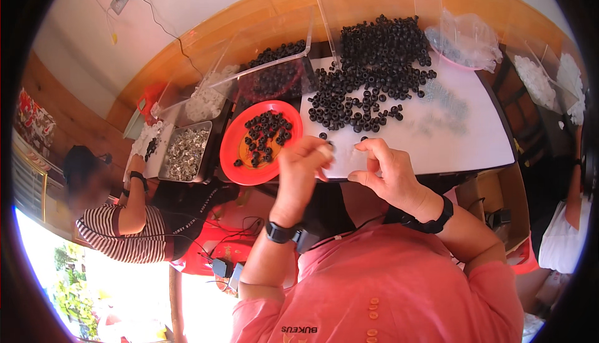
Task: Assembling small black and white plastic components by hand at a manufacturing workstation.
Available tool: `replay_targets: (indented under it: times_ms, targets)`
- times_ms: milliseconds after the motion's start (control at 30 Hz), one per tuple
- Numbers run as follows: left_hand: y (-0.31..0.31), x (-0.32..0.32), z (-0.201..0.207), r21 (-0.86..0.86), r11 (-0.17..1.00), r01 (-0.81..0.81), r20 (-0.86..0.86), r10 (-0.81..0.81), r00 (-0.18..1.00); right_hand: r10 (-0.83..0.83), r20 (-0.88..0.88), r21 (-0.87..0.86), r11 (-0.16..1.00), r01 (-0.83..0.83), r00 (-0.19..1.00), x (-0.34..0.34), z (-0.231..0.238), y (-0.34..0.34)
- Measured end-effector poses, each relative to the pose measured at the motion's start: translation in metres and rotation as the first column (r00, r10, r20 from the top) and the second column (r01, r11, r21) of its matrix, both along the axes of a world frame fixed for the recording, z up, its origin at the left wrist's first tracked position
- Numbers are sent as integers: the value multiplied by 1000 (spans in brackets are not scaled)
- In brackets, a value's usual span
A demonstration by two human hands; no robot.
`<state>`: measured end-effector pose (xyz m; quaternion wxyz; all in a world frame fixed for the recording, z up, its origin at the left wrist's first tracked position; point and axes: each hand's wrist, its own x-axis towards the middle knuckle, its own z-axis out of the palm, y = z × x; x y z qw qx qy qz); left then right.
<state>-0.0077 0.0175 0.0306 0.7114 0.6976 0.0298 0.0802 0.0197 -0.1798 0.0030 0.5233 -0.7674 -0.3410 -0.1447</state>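
Observation:
My left hand point(301, 167) is raised at the front edge of a white work surface point(412, 152), with thumb and fingers pinched together. A pale spot and a dark bit show at its fingertips, too small and blurred to name. To its right is my right hand point(392, 177), its thumb and forefinger apart and nothing clearly visible between them. Just beyond the hands lie a few loose small black ring-shaped parts point(364, 138). Behind them spreads a large heap of the same black parts point(380, 43). More lie on a red plate point(232, 156) left of my left hand.
A clear bin point(306, 62) of black parts stands behind the plate. Left is a metal tray point(163, 171) of small silvery parts, where a person in a striped shirt point(125, 234) works. A pink bowl point(458, 61) with a plastic bag sits back right; another person's arm point(574, 187) shows far right.

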Motion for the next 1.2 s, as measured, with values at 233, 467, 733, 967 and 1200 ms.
replay_targets:
  times_ms: [233, 467, 733, 967, 1200]
  targets:
    - [49, 9, 12, 667, 502, -551, 520, 216, 826, 147, -129, 61, 988, -140, 981, -10, -10, 1]
    - [-88, -46, 60, 167, 918, 360, 422, -396, 815, 732, -274, 696, 599, -397, 624, 9, -42, 38]
    - [-181, -49, 62, -153, 614, 774, 420, -669, 614, 713, -267, 549, 665, -506, 648, -24, -46, 44]
    - [-202, -54, 43, -233, 493, 838, 438, -716, 543, 751, -307, 448, 656, -607, 584, -49, -47, 72]
    - [-195, -58, 45, -302, 540, 786, 391, -682, 618, 762, -357, 334, 644, -688, 540, -52, -35, 56]
